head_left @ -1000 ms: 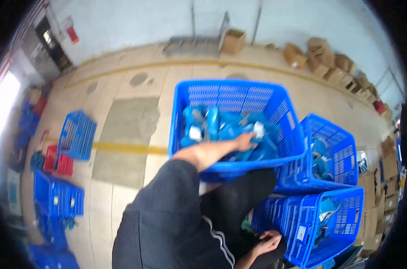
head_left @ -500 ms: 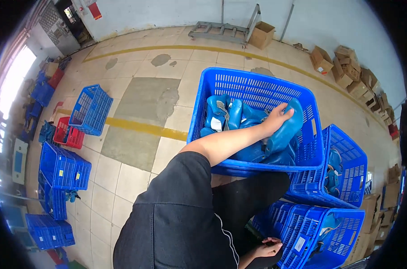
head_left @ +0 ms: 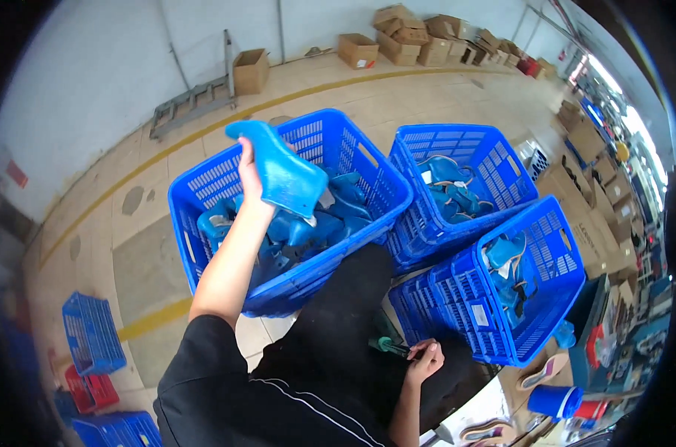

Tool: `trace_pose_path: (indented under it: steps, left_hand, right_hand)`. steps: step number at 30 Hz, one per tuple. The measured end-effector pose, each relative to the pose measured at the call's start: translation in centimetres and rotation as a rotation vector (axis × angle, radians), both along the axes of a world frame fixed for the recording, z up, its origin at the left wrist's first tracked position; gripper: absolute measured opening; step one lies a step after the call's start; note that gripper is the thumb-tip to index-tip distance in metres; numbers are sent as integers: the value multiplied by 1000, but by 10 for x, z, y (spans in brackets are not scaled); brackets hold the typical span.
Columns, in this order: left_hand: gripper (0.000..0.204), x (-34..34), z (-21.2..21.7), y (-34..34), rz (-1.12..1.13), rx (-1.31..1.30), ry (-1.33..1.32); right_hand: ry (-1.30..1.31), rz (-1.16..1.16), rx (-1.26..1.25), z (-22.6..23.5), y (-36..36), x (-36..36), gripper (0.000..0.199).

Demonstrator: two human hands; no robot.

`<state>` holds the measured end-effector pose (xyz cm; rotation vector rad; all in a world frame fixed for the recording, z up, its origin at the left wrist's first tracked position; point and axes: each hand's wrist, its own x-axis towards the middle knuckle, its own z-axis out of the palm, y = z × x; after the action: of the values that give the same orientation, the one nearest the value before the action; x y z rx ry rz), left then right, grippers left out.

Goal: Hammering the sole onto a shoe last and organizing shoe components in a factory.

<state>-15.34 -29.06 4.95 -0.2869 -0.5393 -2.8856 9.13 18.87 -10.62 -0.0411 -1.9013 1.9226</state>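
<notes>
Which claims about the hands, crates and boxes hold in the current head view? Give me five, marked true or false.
1. The left hand holds a glossy blue piece up over a crate. True.
2. The right hand reaches inside a crate. False: the right hand is outside the crates, low in front of the body, next to a green item.
3. The three grouped blue crates in front of the person each contain blue pieces. True.
4. The crate under the raised piece is red. False: that crate is blue.
5. Cardboard boxes stand along the far wall. True.
</notes>
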Motion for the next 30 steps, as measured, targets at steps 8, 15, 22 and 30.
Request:
trace_pose_path:
  steps: [8, 15, 22, 30]
  left_hand:
    - [63, 22, 55, -3, 10, 187, 253]
    - [35, 32, 121, -12, -412, 630, 447]
    - [48, 53, 153, 30, -335, 492, 522]
    - [68, 103, 91, 165, -20, -298, -8]
  right_hand:
    - [85, 52, 72, -4, 8, 0, 52]
    - [51, 0, 23, -2, -1, -3, 52]
    - [26, -22, 6, 6, 4, 2, 54]
    - [112, 59, 135, 63, 5, 25, 72]
